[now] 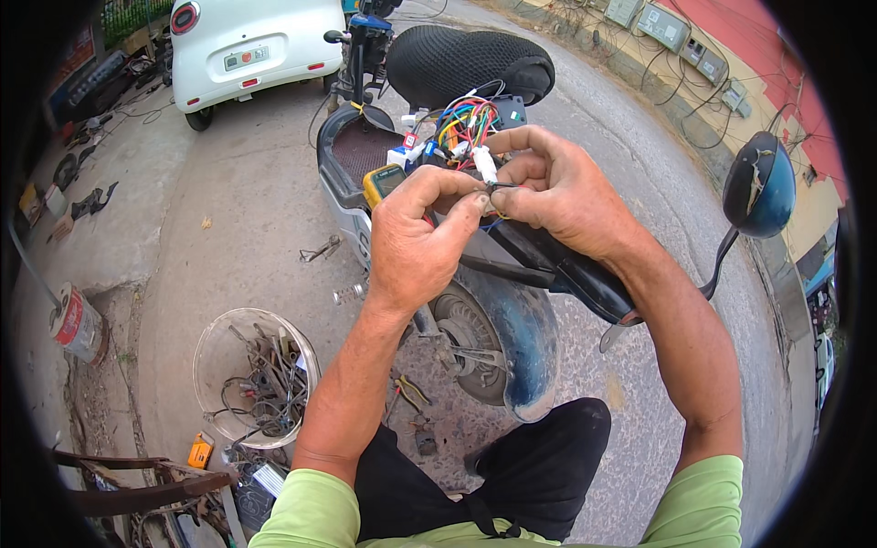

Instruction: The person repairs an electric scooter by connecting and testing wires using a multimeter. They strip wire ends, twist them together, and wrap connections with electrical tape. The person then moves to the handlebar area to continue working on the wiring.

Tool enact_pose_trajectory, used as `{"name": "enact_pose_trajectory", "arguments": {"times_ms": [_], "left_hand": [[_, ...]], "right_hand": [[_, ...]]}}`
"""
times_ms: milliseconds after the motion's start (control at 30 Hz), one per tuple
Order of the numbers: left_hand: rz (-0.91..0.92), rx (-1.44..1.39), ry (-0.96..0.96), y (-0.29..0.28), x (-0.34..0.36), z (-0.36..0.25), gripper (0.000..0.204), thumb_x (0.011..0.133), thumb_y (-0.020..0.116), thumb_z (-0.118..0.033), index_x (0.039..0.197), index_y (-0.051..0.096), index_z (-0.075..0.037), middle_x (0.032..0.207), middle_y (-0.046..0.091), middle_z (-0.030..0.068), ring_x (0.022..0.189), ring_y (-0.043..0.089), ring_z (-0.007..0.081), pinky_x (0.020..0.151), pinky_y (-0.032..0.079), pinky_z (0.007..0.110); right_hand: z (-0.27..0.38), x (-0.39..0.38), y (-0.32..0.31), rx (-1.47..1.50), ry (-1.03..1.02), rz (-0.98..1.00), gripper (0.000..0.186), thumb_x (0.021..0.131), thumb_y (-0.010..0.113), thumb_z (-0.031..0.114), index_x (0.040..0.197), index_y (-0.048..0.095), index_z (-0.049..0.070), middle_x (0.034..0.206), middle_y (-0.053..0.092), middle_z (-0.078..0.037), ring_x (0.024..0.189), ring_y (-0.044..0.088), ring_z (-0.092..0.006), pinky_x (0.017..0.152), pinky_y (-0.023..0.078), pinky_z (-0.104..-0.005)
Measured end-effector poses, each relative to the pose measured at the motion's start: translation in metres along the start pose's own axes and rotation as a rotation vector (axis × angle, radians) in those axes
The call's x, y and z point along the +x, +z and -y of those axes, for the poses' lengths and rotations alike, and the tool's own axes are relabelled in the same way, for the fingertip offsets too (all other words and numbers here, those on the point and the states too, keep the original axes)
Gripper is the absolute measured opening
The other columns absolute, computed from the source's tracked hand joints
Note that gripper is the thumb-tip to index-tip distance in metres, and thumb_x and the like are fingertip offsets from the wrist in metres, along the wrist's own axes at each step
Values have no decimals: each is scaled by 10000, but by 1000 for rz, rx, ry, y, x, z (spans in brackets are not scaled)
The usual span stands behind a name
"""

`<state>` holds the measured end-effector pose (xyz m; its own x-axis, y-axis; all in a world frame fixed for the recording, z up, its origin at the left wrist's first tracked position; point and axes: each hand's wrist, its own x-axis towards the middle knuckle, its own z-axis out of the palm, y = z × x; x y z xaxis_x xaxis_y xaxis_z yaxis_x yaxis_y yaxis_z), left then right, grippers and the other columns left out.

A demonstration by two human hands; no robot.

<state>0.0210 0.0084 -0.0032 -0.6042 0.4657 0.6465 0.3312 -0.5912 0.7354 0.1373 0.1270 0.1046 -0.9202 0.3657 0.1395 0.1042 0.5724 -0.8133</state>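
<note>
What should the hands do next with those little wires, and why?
Probably keep twisting the two thin wire ends together. The left hand and right hand both pinch them between fingertips just where they meet, above the scooter's wiring bundle, and the join looks loose and bare.

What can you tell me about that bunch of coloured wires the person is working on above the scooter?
The wire bundle is a tangle of thin insulated leads in red, yellow, green, blue and black, ending in small white plastic connectors. It rises from the scooter's open body just in front of the black seat. The right hand and the left hand pinch a thin dark lead from it between their fingertips. A yellow multimeter lies just beside it.
</note>
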Motion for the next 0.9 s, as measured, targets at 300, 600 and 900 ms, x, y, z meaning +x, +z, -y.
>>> {"name": "enact_pose_trajectory", "arguments": {"times_ms": [300, 600, 900], "left_hand": [[17, 19, -3, -3, -1, -4, 69, 899, 719, 15, 968, 716, 11, 888, 671, 8, 816, 634, 68, 725, 507, 222], [30, 29, 9, -5, 0, -5, 84, 885, 728, 23, 968, 729, 14, 875, 673, 15, 808, 629, 73, 711, 494, 226], [52, 118, 96, -9, 2, -7, 103, 859, 736, 28, 960, 744, 7, 881, 688, 30, 830, 615, 98, 725, 480, 265]], "right_hand": [[0, 0, -1, 41, 19, -5, 615, 808, 736, 114, 1350, 511, -71, 896, 658, -42, 737, 582, -65, 601, 435, -212], [4, -1, -2, 11, 25, -5, 621, 804, 744, 141, 1322, 520, -119, 925, 706, -122, 796, 646, -126, 694, 511, -256], [4, -2, -2, 42, 38, 0, 614, 817, 762, 118, 1330, 517, -112, 921, 703, -121, 757, 627, -115, 639, 495, -257]]}}
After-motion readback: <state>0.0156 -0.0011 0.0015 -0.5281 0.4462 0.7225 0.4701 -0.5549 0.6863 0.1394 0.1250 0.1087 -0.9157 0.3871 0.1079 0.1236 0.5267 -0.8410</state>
